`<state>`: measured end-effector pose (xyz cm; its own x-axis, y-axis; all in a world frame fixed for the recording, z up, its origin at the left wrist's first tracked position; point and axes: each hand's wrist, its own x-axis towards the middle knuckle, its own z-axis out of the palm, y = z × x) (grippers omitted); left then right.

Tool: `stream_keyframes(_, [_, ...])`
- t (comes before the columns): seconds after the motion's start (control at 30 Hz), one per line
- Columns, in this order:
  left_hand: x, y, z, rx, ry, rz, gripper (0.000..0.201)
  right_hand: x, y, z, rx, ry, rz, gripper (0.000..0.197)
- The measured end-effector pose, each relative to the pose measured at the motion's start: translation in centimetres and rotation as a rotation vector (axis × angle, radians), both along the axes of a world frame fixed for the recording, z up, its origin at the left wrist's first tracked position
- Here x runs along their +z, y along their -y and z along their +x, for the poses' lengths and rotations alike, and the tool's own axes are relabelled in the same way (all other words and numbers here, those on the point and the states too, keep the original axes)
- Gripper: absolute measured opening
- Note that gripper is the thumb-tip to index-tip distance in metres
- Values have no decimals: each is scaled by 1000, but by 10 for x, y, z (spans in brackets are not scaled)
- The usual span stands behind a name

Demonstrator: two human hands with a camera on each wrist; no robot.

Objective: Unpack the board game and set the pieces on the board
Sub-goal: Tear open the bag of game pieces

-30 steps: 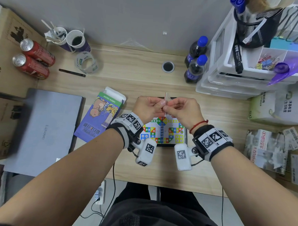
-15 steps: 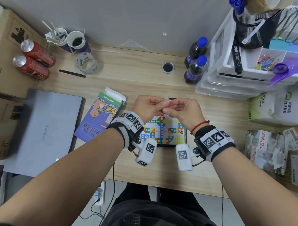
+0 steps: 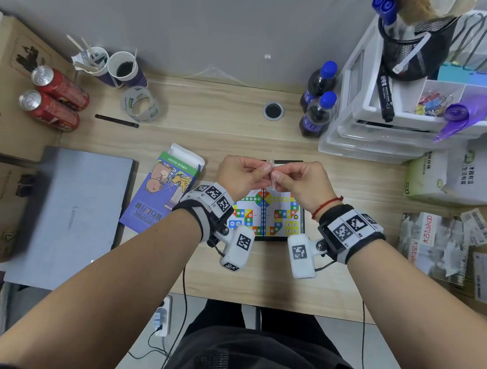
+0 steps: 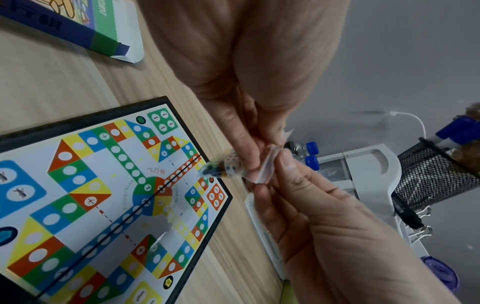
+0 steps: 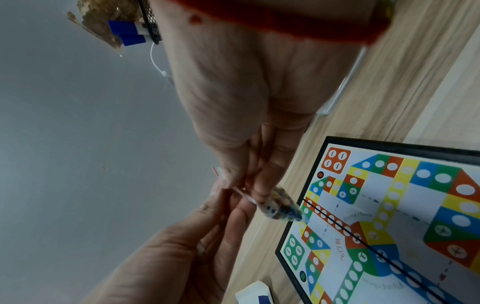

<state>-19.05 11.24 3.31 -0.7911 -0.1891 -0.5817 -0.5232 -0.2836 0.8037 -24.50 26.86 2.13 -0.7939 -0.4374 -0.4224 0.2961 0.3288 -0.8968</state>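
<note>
The colourful flying-chess board [image 3: 266, 216] lies open and flat on the desk, partly hidden by my wrists. Above its far edge both hands pinch a small clear plastic bag [image 3: 272, 174] between them. My left hand [image 3: 241, 174] grips its left side, my right hand [image 3: 298, 181] its right side. In the left wrist view the bag [image 4: 233, 166] holds a white die and several small coloured pieces; its mouth is held between the fingertips. The right wrist view shows the bag [image 5: 279, 205] hanging over the board [image 5: 389, 226]. The empty purple game box [image 3: 164, 192] lies to the left.
A closed grey laptop [image 3: 68, 215] lies at the left. Two red cans [image 3: 53, 98], paper cups [image 3: 113, 67] and a tape roll [image 3: 141, 104] sit at the back left. Two dark bottles [image 3: 318, 104] and white drawers [image 3: 384, 129] stand at the back right.
Both hands stay together over the board's far edge, shifting the bag slightly between the fingertips. The board and box have not moved.
</note>
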Motion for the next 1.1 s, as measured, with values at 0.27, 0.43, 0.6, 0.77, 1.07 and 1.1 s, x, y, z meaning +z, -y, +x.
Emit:
stream_keyframes(0.27, [-4,3,3,-17,6,-33,21,4,1,3,6,18,-33,13])
stream_keyframes(0.43, [-6,5,5,-46,-15,-56,19,5,3,5,-9,37,-35,14])
stream_keyframes(0.6, [-6,4,8,-128,-79,-106,23,7,2,5,-41,74,-45,13])
stream_keyframes(0.77, [-6,4,9,-158,-82,-154,23,3,1,6,-24,55,-27,13])
stream_keyframes(1.07, [-9,4,8,-214,-37,-225,27,3,2,8,-49,5,34,11])
stream_keyframes(1.1, [-8,4,8,-219,-33,-228,26,4,1,7,-51,6,36,11])
